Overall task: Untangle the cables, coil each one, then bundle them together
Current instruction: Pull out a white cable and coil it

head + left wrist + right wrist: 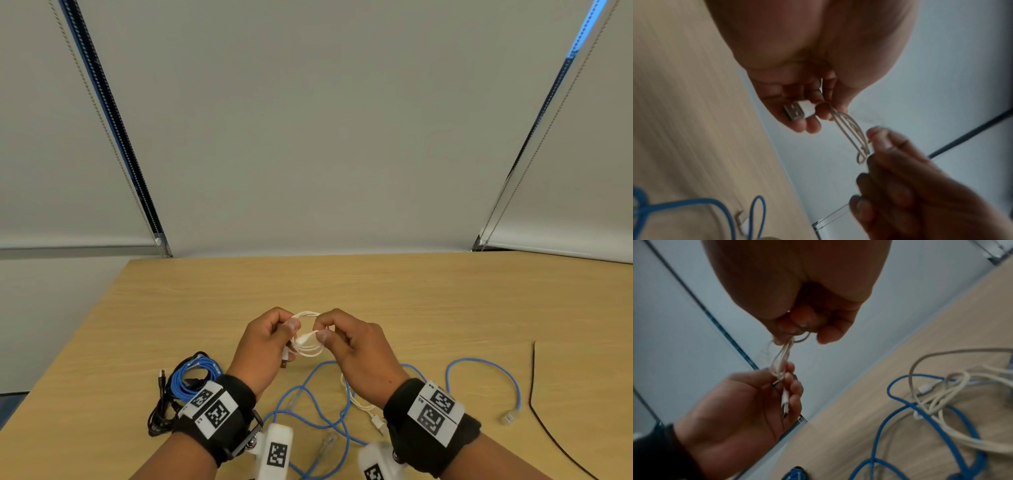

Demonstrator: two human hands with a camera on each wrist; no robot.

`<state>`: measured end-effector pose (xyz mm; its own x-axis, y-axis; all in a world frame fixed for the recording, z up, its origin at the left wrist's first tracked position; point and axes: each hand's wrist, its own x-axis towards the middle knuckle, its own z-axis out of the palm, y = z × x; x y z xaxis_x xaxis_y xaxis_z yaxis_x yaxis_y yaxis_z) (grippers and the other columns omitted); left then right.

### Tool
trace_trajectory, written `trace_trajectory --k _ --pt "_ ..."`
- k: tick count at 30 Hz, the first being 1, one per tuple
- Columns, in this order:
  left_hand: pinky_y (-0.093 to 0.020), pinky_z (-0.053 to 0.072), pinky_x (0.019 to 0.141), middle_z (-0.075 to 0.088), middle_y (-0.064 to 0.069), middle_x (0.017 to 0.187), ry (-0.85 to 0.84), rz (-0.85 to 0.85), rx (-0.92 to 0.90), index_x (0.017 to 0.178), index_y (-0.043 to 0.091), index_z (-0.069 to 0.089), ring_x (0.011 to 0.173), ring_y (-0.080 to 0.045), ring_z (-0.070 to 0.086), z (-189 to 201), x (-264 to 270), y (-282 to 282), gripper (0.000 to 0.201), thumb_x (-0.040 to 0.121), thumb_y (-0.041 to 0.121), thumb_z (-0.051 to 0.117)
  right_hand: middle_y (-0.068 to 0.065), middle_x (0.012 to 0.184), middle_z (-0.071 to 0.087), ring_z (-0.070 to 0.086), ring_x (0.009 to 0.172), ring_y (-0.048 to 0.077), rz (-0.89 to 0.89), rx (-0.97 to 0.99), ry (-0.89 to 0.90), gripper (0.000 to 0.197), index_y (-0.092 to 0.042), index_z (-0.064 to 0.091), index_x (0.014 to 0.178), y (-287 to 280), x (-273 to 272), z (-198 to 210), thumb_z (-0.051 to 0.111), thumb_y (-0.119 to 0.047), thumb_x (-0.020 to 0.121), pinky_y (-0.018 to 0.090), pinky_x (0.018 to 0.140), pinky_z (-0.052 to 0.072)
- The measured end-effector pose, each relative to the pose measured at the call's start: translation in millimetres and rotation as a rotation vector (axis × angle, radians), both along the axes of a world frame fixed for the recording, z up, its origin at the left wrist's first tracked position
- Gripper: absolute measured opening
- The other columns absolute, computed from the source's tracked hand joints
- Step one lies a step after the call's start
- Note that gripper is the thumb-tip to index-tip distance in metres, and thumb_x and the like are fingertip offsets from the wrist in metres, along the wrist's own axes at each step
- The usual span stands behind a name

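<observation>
A thin white USB cable (308, 334) is wound into a small coil held above the table between both hands. My left hand (270, 337) pinches the coil's left side, with the USB plug (798, 110) lying across its fingers. My right hand (337, 337) pinches the coil's right side and its free end (306, 339). In the right wrist view the coil (780, 363) runs from my right fingertips down to the left hand. A loose blue cable (322, 407) and a second white cable (359, 401) lie tangled on the table below my wrists.
A coiled blue cable (191, 378) lies on a black cable (161, 411) at the left of the wooden table (342, 284). A thin black cord (534, 394) runs along the right. Grey blinds hang beyond the table's far edge.
</observation>
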<state>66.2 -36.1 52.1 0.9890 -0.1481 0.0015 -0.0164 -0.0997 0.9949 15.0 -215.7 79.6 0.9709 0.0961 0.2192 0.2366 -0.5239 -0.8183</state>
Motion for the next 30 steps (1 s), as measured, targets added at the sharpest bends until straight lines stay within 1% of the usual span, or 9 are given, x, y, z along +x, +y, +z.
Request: trace_trajectory --k 4,7,11,15,18,20,23,26,30 --pt "-0.029 0.052 0.05 0.06 0.003 0.058 -0.028 0.159 0.132 0.078 0.017 0.066 0.05 -0.009 0.058 -8.6 3.5 5.2 0.022 0.099 0.018 0.058 0.008 0.082 0.074 0.068 0.069 0.019 0.251 0.383 0.225 0.009 -0.021 0.067 0.098 -4.5 -7.6 5.1 0.059 -0.02 0.097 0.035 0.071 0.057" --pt "-0.03 0.054 0.049 0.059 -0.004 0.066 -0.007 0.247 0.098 0.078 0.015 0.064 0.048 -0.01 0.058 -7.6 5.2 0.9 0.022 0.099 0.018 0.058 0.01 0.102 0.077 0.074 0.09 0.021 0.313 0.382 0.275 0.011 -0.016 0.068 0.099 -7.8 -11.4 0.5 0.06 -0.02 0.092 0.034 0.084 0.058" --pt "-0.032 0.057 0.053 0.06 -0.004 0.069 0.076 0.245 -0.108 0.079 0.009 0.064 0.055 -0.008 0.062 0.8 4.2 -11.7 0.021 0.099 0.015 0.06 0.008 0.087 0.077 0.072 0.079 0.02 0.228 0.282 0.221 0.008 -0.018 0.066 0.09 -3.7 -9.5 -9.0 0.068 -0.026 0.088 0.039 0.08 0.059" --pt "-0.029 0.047 0.049 0.07 0.001 0.067 0.155 0.223 -0.226 0.083 0.009 0.068 0.073 -0.017 0.07 12.1 2.6 -19.3 0.017 0.098 0.01 0.06 0.007 0.079 0.076 0.063 0.069 0.015 0.167 0.229 0.358 0.02 -0.016 0.05 0.1 -8.0 -4.8 -16.9 0.066 -0.02 0.089 0.031 0.069 0.05" --pt "-0.029 0.044 0.051 0.07 -0.006 0.07 0.207 0.192 -0.263 0.087 0.007 0.068 0.074 -0.02 0.07 16.6 -0.9 -24.2 0.015 0.098 0.009 0.059 -0.008 0.077 0.076 0.064 0.069 0.003 0.106 0.04 0.344 0.004 -0.02 0.062 0.091 -14.2 -2.4 -20.9 0.065 -0.018 0.091 0.034 0.074 0.055" --pt "-0.03 0.047 0.05 0.067 -0.007 0.069 0.265 0.158 -0.3 0.089 0.007 0.069 0.066 -0.019 0.066 18.6 -2.6 -27.1 0.014 0.099 0.01 0.059 -0.015 0.073 0.072 0.061 0.066 0.0 -0.008 0.01 0.274 0.012 -0.023 0.067 0.081 -16.7 -1.3 -20.6 0.066 -0.015 0.091 0.039 0.076 0.055" --pt "-0.029 0.051 0.048 0.059 -0.009 0.068 0.34 0.112 -0.323 0.086 0.007 0.066 0.055 -0.018 0.059 18.0 -4.2 -28.6 0.014 0.098 0.013 0.061 0.002 0.078 0.073 0.063 0.071 0.013 -0.135 0.132 0.243 0.012 -0.02 0.066 0.079 -17.3 -1.9 -17.6 0.07 -0.018 0.09 0.045 0.077 0.055" --pt "-0.029 0.051 0.05 0.057 -0.01 0.07 0.385 0.081 -0.306 0.086 0.01 0.062 0.062 -0.019 0.063 11.0 -8.2 -28.2 0.014 0.099 0.015 0.061 0.014 0.084 0.074 0.066 0.076 0.024 -0.194 0.302 0.255 0.008 -0.011 0.068 0.083 -15.4 -4.0 -16.7 0.071 -0.016 0.088 0.051 0.081 0.055" --pt "-0.029 0.052 0.051 0.057 -0.01 0.07 0.385 0.071 -0.268 0.085 0.009 0.063 0.061 -0.019 0.06 1.3 -14.7 -29.3 0.015 0.098 0.015 0.062 0.013 0.09 0.077 0.075 0.088 0.024 -0.172 0.623 0.292 0.007 -0.002 0.066 0.085 -12.1 -3.9 -11.5 0.069 -0.005 0.091 0.034 0.079 0.061"
